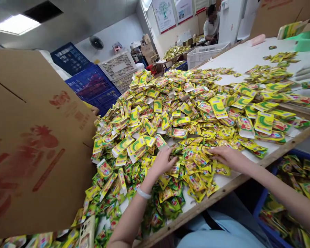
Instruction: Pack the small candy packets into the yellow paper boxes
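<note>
Small yellow-and-green candy packets (196, 165) lie in a loose heap near the table's front edge, between my two hands. My left hand (163, 161) rests at the left side of this heap, thumb and fingers apart, beside a small printed box (160, 141). From the right, my right hand (228, 157) reaches in with fingers stretched toward the packets and touching the heap's edge. Neither hand is visibly closed around anything, though some fingertips are partly hidden. Behind the hands rises a big pile of small yellow cartons (165, 120), several with open flaps.
A large cardboard box (38, 144) stands close on the left. Below the wooden table edge (219, 193), a blue crate (263, 203) holds more packets at right. A phone (87, 232) lies at lower left. Blue crates (93, 84) are stacked behind; a person (210, 27) sits far back.
</note>
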Action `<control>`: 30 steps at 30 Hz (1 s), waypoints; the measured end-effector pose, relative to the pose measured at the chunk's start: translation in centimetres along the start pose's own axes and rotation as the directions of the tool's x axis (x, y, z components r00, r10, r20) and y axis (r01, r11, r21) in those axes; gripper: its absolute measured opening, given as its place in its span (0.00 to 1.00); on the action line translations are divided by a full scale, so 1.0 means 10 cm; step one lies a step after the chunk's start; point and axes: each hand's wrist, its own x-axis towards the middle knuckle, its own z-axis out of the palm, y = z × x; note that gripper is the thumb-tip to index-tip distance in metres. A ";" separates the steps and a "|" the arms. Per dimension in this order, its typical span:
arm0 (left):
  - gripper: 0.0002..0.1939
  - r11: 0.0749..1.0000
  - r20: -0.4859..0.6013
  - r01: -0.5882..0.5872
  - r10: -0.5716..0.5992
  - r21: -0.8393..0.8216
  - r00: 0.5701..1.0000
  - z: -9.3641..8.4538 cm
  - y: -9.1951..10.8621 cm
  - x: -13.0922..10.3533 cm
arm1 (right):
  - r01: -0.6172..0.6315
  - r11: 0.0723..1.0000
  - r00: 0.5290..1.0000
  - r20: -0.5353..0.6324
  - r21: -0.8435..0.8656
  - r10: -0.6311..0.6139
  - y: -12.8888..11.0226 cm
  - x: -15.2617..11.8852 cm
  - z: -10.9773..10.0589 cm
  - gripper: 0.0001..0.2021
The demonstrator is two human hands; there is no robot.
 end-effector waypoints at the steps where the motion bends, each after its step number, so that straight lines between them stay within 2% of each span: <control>1: 0.28 1.000 -0.035 0.021 -0.022 -0.023 0.999 -0.01 0.00 0.06 | -0.029 0.996 0.999 -0.013 0.081 0.030 0.03 -0.01 -0.03 0.15; 3: 0.24 0.996 -0.103 0.055 -0.061 -0.068 0.993 -0.01 0.00 0.18 | -0.109 0.966 0.985 -0.102 0.233 0.136 0.04 0.00 -0.08 0.13; 4: 0.21 0.994 -0.128 0.063 -0.074 -0.089 0.989 -0.01 0.00 0.24 | -0.150 0.937 0.960 -0.179 0.317 0.214 0.00 0.01 -0.09 0.12; 6: 0.15 0.990 -0.167 0.076 -0.096 -0.122 0.981 -0.01 0.01 0.31 | -0.172 0.822 0.853 -0.336 0.543 0.400 -0.16 0.05 -0.10 0.13; 7: 0.16 0.988 -0.184 0.078 -0.102 -0.135 0.978 -0.01 0.02 0.32 | -0.141 0.727 0.791 -0.365 0.672 0.490 -0.27 0.08 -0.09 0.14; 8: 0.18 0.986 -0.198 0.077 -0.106 -0.150 0.974 0.00 0.03 0.32 | -0.091 0.607 0.747 -0.349 0.789 0.566 -0.39 0.10 -0.08 0.16; 9: 0.19 0.984 -0.210 0.074 -0.109 -0.164 0.972 0.01 0.04 0.32 | -0.041 0.471 0.730 -0.296 0.881 0.616 -0.51 0.14 -0.06 0.17; 11: 0.18 0.982 -0.218 0.066 -0.104 -0.177 0.970 0.05 0.07 0.32 | 0.013 0.216 0.751 -0.152 0.976 0.643 -0.73 0.22 -0.02 0.19; 12: 0.18 0.981 -0.214 0.064 -0.103 -0.182 0.971 0.07 0.08 0.33 | 0.018 0.119 0.765 -0.091 0.993 0.638 -0.82 0.26 0.01 0.19; 14: 0.20 0.978 -0.200 0.071 -0.111 -0.198 0.973 0.11 0.10 0.36 | 0.024 -0.011 0.773 -0.011 1.000 0.634 -0.93 0.32 0.05 0.20; 16: 0.15 0.969 -0.195 0.090 -0.136 -0.230 0.971 0.13 0.11 0.40 | 0.024 -0.080 0.774 0.033 0.996 0.633 -0.97 0.34 0.09 0.21; 18: 0.13 0.956 -0.215 0.106 -0.168 -0.274 0.962 0.10 0.10 0.41 | 0.007 -0.084 0.787 0.046 0.996 0.615 -0.95 0.33 0.12 0.21; 20: 0.15 0.934 -0.238 0.107 -0.196 -0.340 0.951 0.05 0.11 0.39 | -0.024 -0.008 0.810 0.024 1.000 0.585 -0.92 0.30 0.14 0.20; 22: 0.19 0.902 -0.244 0.089 -0.208 -0.423 0.947 0.00 0.17 0.34 | -0.025 0.161 0.822 -0.071 0.987 0.564 -0.91 0.28 0.13 0.19; 25: 0.24 0.846 -0.214 0.055 -0.196 -0.530 0.957 -0.05 0.34 0.22 | 0.019 0.463 0.822 -0.277 0.886 0.497 -0.94 0.33 0.06 0.17; 27: 0.27 0.765 -0.174 0.042 -0.199 -0.642 0.964 -0.08 0.48 0.14 | 0.034 0.562 0.833 -0.334 0.827 0.441 -0.99 0.40 0.01 0.16; 30: 0.28 0.534 -0.084 0.044 -0.212 -0.844 0.974 -0.13 0.65 0.04 | 0.019 0.603 0.874 -0.306 0.798 0.378 -1.06 0.47 -0.03 0.16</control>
